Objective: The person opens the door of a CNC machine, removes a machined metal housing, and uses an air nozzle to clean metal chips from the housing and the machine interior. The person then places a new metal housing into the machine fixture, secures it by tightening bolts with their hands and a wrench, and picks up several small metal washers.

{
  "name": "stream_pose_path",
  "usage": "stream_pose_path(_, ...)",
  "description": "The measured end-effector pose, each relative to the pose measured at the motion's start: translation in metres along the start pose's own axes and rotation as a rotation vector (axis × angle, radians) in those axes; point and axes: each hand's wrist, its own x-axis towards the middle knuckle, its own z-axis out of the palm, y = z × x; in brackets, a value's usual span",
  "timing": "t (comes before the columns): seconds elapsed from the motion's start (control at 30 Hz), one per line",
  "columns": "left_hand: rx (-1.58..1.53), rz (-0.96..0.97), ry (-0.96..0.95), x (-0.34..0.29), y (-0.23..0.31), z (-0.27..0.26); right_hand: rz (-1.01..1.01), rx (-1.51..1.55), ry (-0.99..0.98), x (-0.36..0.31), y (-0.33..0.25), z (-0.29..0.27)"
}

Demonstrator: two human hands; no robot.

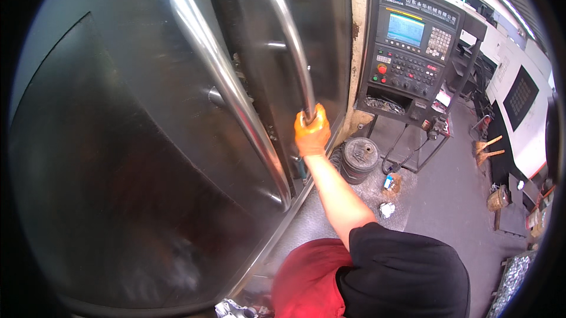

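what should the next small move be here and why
Perhaps ease the far handle gently toward the near handle: the orange-gloved right hand has its grip around the far handle's lower end, and a dark strip shows between the door panels.

Below me, a grey, textured metal floor plate (pixel 372 196) carries a dark, round, lidded drum (pixel 359 161); nearer me on it lie a small brown-and-blue packet (pixel 391 183) and a crumpled white scrap (pixel 387 209), perhaps paper. To my right, smooth grey floor (pixel 437 212) runs alongside the plate.
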Motion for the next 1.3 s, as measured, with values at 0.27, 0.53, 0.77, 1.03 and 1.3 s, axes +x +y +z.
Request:
stream_pose_path(0.27,-0.034,0.047,0.116,-0.039,-0.004,-0.004,0.005,-0.088,0.105,0.087,0.07,0.035)
stream_pose_path(0.53,-0.094,0.182,0.352,-0.112,-0.048,0.019,0.056,0.057,-0.002,0.172,0.144,0.061)
stream_pose_path(0.77,-0.201,0.302,0.593,-0.202,-0.096,0.079,0.181,0.345,-0.251,0.224,0.186,0.063)
stream_pose_path(1.03,-0.402,0.51,0.66,-0.299,-0.111,0.092,-0.138,0.654,-0.996,0.06,0.145,-0.009)
stream_pose_path(1.3,-0.639,0.693,0.566,-0.378,-0.144,0.072,0.969,1.0,-2.077,-0.083,0.043,-0.01)
